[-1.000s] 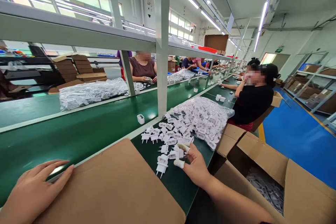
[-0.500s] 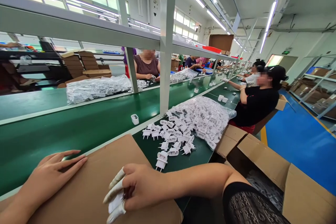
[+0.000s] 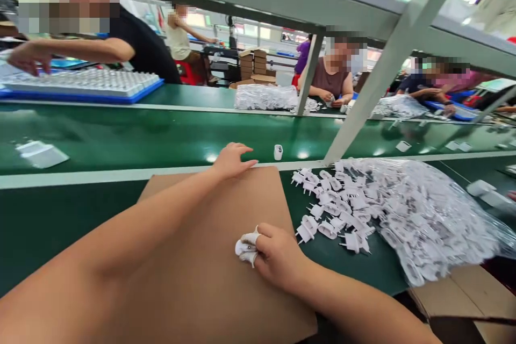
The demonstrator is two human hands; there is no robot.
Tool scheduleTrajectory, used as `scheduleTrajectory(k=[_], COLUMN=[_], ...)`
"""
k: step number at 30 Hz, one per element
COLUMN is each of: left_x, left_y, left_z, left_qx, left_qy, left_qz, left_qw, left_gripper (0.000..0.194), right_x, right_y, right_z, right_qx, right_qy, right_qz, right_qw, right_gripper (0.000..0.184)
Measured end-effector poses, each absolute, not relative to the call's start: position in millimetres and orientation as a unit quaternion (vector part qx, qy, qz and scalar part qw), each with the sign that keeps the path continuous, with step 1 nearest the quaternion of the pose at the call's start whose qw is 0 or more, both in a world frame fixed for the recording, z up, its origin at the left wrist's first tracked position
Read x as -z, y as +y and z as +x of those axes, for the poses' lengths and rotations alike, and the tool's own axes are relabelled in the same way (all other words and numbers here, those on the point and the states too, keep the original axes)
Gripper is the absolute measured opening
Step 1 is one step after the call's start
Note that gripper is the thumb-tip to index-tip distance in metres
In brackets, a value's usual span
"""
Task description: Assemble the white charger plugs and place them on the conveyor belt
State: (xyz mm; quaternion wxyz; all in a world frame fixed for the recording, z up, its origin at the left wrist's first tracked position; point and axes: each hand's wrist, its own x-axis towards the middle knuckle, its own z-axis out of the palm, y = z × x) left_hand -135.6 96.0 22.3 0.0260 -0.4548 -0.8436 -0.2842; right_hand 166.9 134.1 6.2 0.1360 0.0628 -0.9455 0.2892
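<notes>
My left hand (image 3: pixel 233 161) stretches over the far edge of a brown cardboard sheet (image 3: pixel 209 279), its fingers apart with nothing in them. Just right of those fingertips, a small white plug housing (image 3: pixel 278 151) stands on the green conveyor belt (image 3: pixel 181 142). Above the cardboard, my right hand (image 3: pixel 278 252) wears whitish finger covers and pinches a white plug part (image 3: pixel 243 248), mostly hidden by the fingers. Loose white two-pin plug pieces (image 3: pixel 328 207) lie on the green bench to the right of that hand.
A clear plastic bag (image 3: pixel 435 215) spills more plug pieces at right, above an open carton (image 3: pixel 455 293). A slanted metal post (image 3: pixel 374 97) rises behind the pile. Co-workers sit across the belt, one by a blue-edged tray (image 3: pixel 80 88). A white piece (image 3: pixel 42 154) lies on the belt at left.
The view has turned left. My left hand has reached forward past the cardboard, close to the housing on the belt. My right hand still pinches its white part.
</notes>
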Motion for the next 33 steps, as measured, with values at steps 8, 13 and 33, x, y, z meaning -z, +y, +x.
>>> scheduleTrajectory(k=[8, 13, 33], left_x=[-21.2, -26.0, -2.5], left_y=[197.5, 169.7, 2.1], left_z=[-95.0, -92.0, 7.6], left_qx=[0.367, 0.405, 0.497], left_qy=[-0.891, -0.852, -0.663], left_qz=[-0.260, -0.323, -0.532], left_qw=[-0.066, -0.073, -0.176], left_gripper=[0.058, 0.027, 0.024], right_x=[-35.5, -54.6, -48.3], right_y=[150.4, 165.6, 161.7], right_z=[157.4, 153.7, 153.9], right_qx=[-0.611, -0.792, -0.227], right_qy=[-0.752, -0.553, -0.941], right_qz=[-0.065, -0.187, 0.020], right_qw=[0.239, 0.180, 0.252], right_gripper=[0.020, 0.037, 0.040])
